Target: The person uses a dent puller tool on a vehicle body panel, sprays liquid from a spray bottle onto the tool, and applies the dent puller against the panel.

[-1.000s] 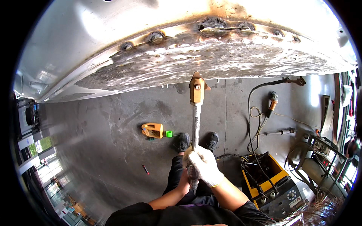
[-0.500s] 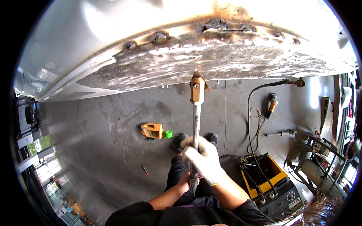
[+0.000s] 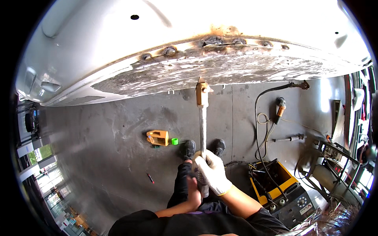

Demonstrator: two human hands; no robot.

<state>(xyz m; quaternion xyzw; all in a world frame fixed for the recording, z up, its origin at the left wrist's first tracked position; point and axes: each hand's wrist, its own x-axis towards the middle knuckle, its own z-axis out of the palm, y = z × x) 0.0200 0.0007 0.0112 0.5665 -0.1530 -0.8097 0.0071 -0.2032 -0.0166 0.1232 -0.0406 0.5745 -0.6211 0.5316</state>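
My right hand (image 3: pixel 212 173), in a white glove, is wrapped round the shaft of a long metal dent puller (image 3: pixel 203 129). Its copper-coloured head (image 3: pixel 202 95) points away from me, the pointed tip by the lower edge of a white vehicle panel (image 3: pixel 98 51); whether they touch I cannot tell. Bare and slightly blurred, my left hand (image 3: pixel 193 192) is beside the tool's near end, its fingers partly hidden. Along the panel runs a ground, bare-metal strip (image 3: pixel 220 65), with several dark, burnt holes above it.
On the floor lie a yellow plastic jug (image 3: pixel 158 138), a green cap (image 3: pixel 175 141), a red marker-like stick (image 3: pixel 151 178), an angle grinder (image 3: pixel 280 110) and a metal rod tool (image 3: pixel 289 139). A yellow-and-black machine (image 3: pixel 291 183) with a black cable (image 3: pixel 258 118) stands at my right.
The right hand is lower on the shaft. My left hand has shifted to the near end's left side. More of the panel shows, and the tool's head appears slightly lower and further left.
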